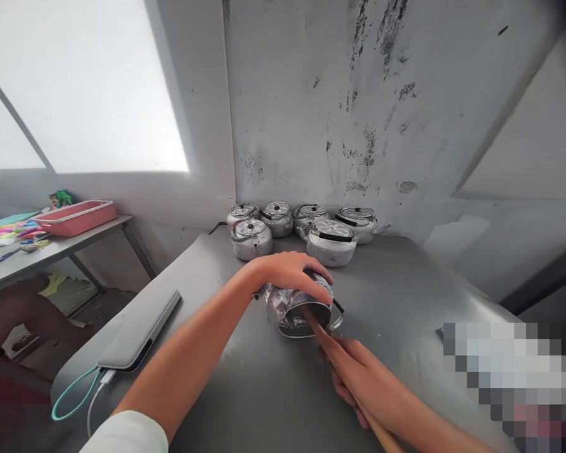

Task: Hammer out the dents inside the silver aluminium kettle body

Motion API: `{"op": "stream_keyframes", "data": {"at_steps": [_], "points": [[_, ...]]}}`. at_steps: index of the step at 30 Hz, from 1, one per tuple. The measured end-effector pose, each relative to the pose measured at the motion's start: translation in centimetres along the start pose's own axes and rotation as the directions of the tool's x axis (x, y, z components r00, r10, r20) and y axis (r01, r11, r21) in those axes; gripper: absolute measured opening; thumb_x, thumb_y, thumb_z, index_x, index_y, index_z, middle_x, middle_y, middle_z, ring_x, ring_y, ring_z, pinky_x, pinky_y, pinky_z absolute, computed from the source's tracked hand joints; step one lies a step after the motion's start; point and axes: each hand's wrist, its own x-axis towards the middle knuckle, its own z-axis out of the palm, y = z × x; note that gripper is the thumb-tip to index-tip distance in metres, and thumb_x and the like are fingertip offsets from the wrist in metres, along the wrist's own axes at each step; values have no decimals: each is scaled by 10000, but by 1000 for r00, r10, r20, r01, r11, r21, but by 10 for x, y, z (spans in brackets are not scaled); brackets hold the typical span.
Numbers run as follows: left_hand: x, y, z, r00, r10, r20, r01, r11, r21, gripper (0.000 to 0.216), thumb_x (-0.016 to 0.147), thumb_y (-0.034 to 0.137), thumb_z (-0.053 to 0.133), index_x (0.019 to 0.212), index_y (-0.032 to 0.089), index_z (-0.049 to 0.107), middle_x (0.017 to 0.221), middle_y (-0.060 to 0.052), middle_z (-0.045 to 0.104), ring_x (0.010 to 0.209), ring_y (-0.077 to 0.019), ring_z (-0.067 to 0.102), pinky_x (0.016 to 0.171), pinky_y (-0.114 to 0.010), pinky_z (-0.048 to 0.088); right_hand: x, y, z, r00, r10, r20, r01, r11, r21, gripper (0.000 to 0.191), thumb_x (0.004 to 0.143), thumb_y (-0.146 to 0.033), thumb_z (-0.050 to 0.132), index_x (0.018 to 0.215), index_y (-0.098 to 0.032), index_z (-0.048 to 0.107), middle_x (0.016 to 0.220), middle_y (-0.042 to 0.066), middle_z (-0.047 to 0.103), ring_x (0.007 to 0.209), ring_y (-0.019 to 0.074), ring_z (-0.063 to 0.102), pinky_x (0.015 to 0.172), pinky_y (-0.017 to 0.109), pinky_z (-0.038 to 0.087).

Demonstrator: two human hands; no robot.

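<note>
My two hands are close but apart, each clamped on something different. My left hand (295, 274) grips the top of a small silvery kettle (276, 308), which lies tipped with its dark mouth toward me near the middle of the grey desk (264, 402). That hand covers much of the kettle's upper side, and I cannot make out where all my fingers press.

My right hand (353, 371) is closed around a wooden stick (314, 324) that runs into the mouth; its far tip is lost in the shadow inside, and its near end is cut off by the bottom edge. The kettle's handle shows only partly.

Behind stand six more kettles (331, 251), the rear ones partly hidden by those in front. To my left lies a grey power bank (139, 330), its white cable cut off below. The lower right corner is pixelated beyond reading.
</note>
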Motion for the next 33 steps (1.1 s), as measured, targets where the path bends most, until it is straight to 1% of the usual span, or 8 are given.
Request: {"op": "stream_keyframes", "data": {"at_steps": [3, 8, 13, 17, 21, 24, 29, 33], "points": [[1, -1, 0, 1000, 5, -1, -5, 1000, 2, 566, 720, 655, 667, 1211, 372, 668, 1290, 43, 618, 1150, -235, 573, 995, -310, 421, -2, -3, -2, 1000, 10, -9, -10, 1000, 12, 456, 987, -542, 303, 902, -182, 569, 501, -71, 383, 422, 91, 367, 307, 156, 397], [1, -2, 1, 1000, 13, -4, -13, 1000, 13, 572, 717, 657, 669, 1212, 370, 669, 1278, 41, 619, 1162, -242, 563, 1000, -318, 419, -3, -2, -1, 1000, 5, -10, -5, 999, 32, 489, 970, -587, 312, 856, -182, 561, 506, -65, 395, 428, 91, 371, 297, 155, 386], [1, -2, 1, 1000, 19, 6, -19, 1000, 7, 584, 723, 668, 657, 1224, 367, 663, 1304, 42, 607, 1175, -243, 557, 994, -308, 423, -5, -4, -1, 999, 34, -13, -34, 999, 41, 463, 965, -578, 336, 817, -193, 545, 488, -68, 416, 375, 79, 364, 311, 159, 386], [1, -2, 1, 1000, 20, 6, -21, 1000, 10, 590, 723, 669, 659, 1226, 361, 663, 1310, 36, 605, 1184, -249, 552, 1002, -310, 419, -4, -2, -2, 1000, 13, -13, -12, 997, 75, 452, 944, -591, 377, 817, -193, 550, 494, -66, 418, 388, 85, 378, 311, 159, 373], [1, -1, 1, 1000, 17, 2, -17, 1000, -1, 571, 729, 653, 665, 1221, 364, 666, 1297, 41, 614, 1160, -240, 568, 997, -306, 421, 0, 2, -2, 1000, -7, 4, 7, 998, 70, 423, 970, -545, 338, 824, -199, 534, 509, -70, 413, 396, 86, 376, 310, 162, 376], [-1, 1, 1, 1000, 13, -9, -13, 1000, -5, 557, 737, 631, 668, 1218, 351, 670, 1299, 40, 616, 1171, -239, 564, 988, -295, 424, 1, 0, -2, 1000, 15, 12, -16, 998, 64, 411, 982, -521, 313, 815, -204, 515, 515, -70, 418, 398, 84, 376, 314, 163, 383], [-2, 1, 2, 1000, 11, -23, -12, 1000, -17, 566, 737, 626, 668, 1224, 340, 666, 1354, 39, 585, 1207, -250, 544, 982, -282, 424, 0, -6, -2, 999, 27, 39, -30, 997, 66, 402, 989, -509, 291, 795, -211, 478, 473, -79, 383, 386, 85, 331, 309, 165, 371], [-1, -1, 2, 1000, 13, -21, -14, 1000, -25, 564, 732, 634, 671, 1219, 350, 667, 1333, 46, 595, 1182, -238, 556, 982, -281, 420, 0, -8, -2, 997, 36, 61, -41, 995, 91, 415, 978, -548, 294, 805, -213, 467, 480, -79, 379, 400, 88, 330, 302, 162, 367]]}}
